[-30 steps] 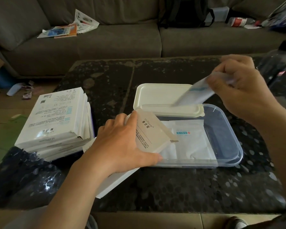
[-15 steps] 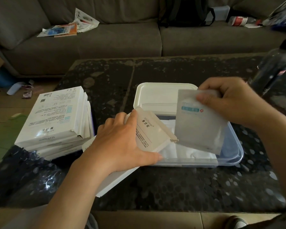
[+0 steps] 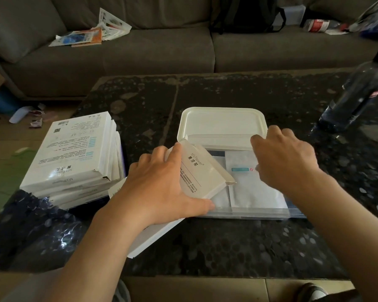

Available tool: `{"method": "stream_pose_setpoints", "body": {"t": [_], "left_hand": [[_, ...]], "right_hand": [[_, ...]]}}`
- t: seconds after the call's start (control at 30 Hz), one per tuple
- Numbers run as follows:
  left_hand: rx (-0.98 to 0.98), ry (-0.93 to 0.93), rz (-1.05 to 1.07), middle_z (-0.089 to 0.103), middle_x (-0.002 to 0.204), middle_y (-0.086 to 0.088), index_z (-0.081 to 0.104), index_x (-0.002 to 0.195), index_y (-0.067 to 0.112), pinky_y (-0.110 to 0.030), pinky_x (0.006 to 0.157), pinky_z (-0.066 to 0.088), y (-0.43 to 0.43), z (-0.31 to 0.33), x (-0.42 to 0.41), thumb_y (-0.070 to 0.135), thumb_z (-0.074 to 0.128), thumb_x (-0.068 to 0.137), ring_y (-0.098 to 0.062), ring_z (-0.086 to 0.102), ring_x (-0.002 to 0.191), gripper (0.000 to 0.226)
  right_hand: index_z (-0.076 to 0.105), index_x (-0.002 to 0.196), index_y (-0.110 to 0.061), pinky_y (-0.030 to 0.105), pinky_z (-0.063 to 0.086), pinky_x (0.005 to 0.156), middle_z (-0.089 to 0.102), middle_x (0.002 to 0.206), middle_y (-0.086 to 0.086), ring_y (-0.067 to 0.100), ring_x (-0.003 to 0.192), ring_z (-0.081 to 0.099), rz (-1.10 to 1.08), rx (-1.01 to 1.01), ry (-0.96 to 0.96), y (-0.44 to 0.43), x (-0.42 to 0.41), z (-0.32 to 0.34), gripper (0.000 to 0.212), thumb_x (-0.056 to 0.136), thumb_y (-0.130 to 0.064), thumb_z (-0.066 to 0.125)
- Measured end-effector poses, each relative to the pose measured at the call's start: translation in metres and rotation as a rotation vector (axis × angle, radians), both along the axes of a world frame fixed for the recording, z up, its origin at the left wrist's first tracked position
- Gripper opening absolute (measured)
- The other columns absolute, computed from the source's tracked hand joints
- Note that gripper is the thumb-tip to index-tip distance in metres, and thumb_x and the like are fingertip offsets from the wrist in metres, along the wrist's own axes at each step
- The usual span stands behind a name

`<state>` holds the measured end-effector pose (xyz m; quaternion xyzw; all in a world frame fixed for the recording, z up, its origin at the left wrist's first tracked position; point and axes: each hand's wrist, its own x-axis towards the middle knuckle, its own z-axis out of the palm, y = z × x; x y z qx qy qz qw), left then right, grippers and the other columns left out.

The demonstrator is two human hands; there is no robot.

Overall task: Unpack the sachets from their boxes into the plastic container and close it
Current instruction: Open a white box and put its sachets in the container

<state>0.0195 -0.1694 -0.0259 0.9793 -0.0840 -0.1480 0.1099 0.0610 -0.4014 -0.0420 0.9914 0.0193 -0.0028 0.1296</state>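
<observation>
Two hands busy over the dark speckled table (image 3: 227,247) — head view, looking down. The left hand (image 3: 159,188) grips a flat white box (image 3: 202,171), thumb under its near edge, fingers curled over the far edge. The box is tilted, its open end with a loose flap over the container's left side. On its face reads "MX Flower" with a registered mark, bold Chinese characters beside it, then fine print too small to read.

The container (image 3: 292,213) is clear plastic, rectangular with rounded corners, at the table's middle. Its white lid (image 3: 220,125) lies just behind, near edge overlapping the far rim. Inside, a flat white sachet (image 3: 255,190) carries a teal label bar and a small red mark; another white one lies to its left, partly under the box. The right hand (image 3: 286,162) is palm down on the sachet — whether its fingers pinch or only press, I cannot tell.

Off to the left, a stack (image 3: 74,153) of white boxes, the top one showing QR codes, blue blocks, small print and "MX Flower" along its edge. A dark bottle (image 3: 358,90) stands far right.
</observation>
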Motion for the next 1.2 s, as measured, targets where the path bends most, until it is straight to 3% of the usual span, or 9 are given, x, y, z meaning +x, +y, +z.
{"method": "stream_pose_setpoints", "body": {"t": [0.07, 0.13, 0.2, 0.3, 0.4, 0.57, 0.7, 1.2], "left_hand": [[0.001, -0.003, 0.0, 0.02, 0.157, 0.01, -0.007, 0.161, 0.035, -0.044, 0.118, 0.03, 0.0, 0.0, 0.0, 0.088, 0.065, 0.068, -0.02, 0.026, 0.144, 0.129], [-0.004, -0.005, -0.004, 0.022, 0.156, 0.01, -0.005, 0.16, 0.036, -0.044, 0.117, 0.031, 0.0, 0.0, 0.0, 0.089, 0.065, 0.067, -0.02, 0.028, 0.142, 0.128], [-0.01, -0.008, -0.01, 0.024, 0.153, 0.01, -0.002, 0.158, 0.037, -0.044, 0.115, 0.033, 0.001, -0.001, 0.0, 0.089, 0.064, 0.066, -0.019, 0.029, 0.14, 0.125], [-0.006, -0.009, -0.013, 0.025, 0.152, 0.009, -0.002, 0.158, 0.036, -0.045, 0.115, 0.034, 0.002, -0.002, 0.001, 0.089, 0.066, 0.066, -0.02, 0.03, 0.139, 0.126], [0.009, -0.01, -0.009, 0.024, 0.154, 0.008, -0.004, 0.159, 0.036, -0.045, 0.116, 0.033, 0.0, -0.002, 0.001, 0.089, 0.065, 0.065, -0.021, 0.029, 0.141, 0.129], [0.011, -0.007, -0.006, 0.025, 0.152, 0.009, -0.005, 0.159, 0.036, -0.045, 0.115, 0.034, 0.0, -0.003, 0.001, 0.09, 0.065, 0.065, -0.021, 0.029, 0.14, 0.128], [0.019, -0.01, -0.003, 0.023, 0.154, 0.009, -0.008, 0.159, 0.035, -0.045, 0.116, 0.032, 0.0, -0.003, 0.001, 0.09, 0.064, 0.066, -0.021, 0.028, 0.141, 0.13], [-0.017, -0.026, -0.01, 0.027, 0.147, 0.01, 0.0, 0.157, 0.038, -0.045, 0.114, 0.035, 0.002, -0.004, 0.001, 0.089, 0.066, 0.064, -0.02, 0.031, 0.137, 0.125]], "right_hand": [[0.052, 0.127, -0.023, 0.035, 0.054, 0.075, 0.053, 0.119, 0.004, 0.022, 0.104, 0.056, 0.057, 0.063, 0.025, 0.008, -0.004, -0.005, 0.045, 0.088, -0.036, 0.072], [0.048, 0.138, -0.027, 0.041, 0.055, 0.093, 0.051, 0.134, 0.002, 0.024, 0.118, 0.056, 0.148, 0.209, 0.203, 0.011, -0.004, -0.012, 0.057, 0.088, -0.048, 0.068], [0.036, 0.149, -0.033, 0.042, 0.044, 0.109, 0.043, 0.15, -0.004, 0.022, 0.135, 0.047, 0.196, 0.328, 0.436, 0.011, -0.005, -0.017, 0.077, 0.084, -0.061, 0.067], [0.013, 0.158, -0.033, 0.044, 0.028, 0.12, 0.017, 0.166, -0.005, 0.024, 0.151, 0.023, 0.223, 0.289, 0.579, 0.007, -0.003, -0.025, 0.097, 0.083, -0.066, 0.064], [0.003, 0.16, -0.029, 0.045, 0.025, 0.12, 0.002, 0.169, -0.003, 0.028, 0.154, 0.014, 0.204, 0.211, 0.597, 0.005, -0.001, -0.027, 0.101, 0.086, -0.064, 0.062], [0.016, 0.158, -0.026, 0.04, 0.038, 0.114, 0.023, 0.164, 0.001, 0.027, 0.144, 0.038, 0.2, 0.2, 0.571, 0.006, -0.001, -0.029, 0.097, 0.083, -0.064, 0.065], [0.021, 0.155, -0.027, 0.039, 0.044, 0.109, 0.031, 0.158, 0.003, 0.027, 0.136, 0.047, 0.2, 0.183, 0.549, 0.005, -0.002, -0.031, 0.094, 0.082, -0.066, 0.066], [0.02, 0.153, -0.032, 0.048, 0.043, 0.111, 0.032, 0.156, 0.006, 0.031, 0.138, 0.043, 0.214, 0.153, 0.483, 0.003, -0.001, -0.038, 0.095, 0.079, -0.067, 0.068]]}}
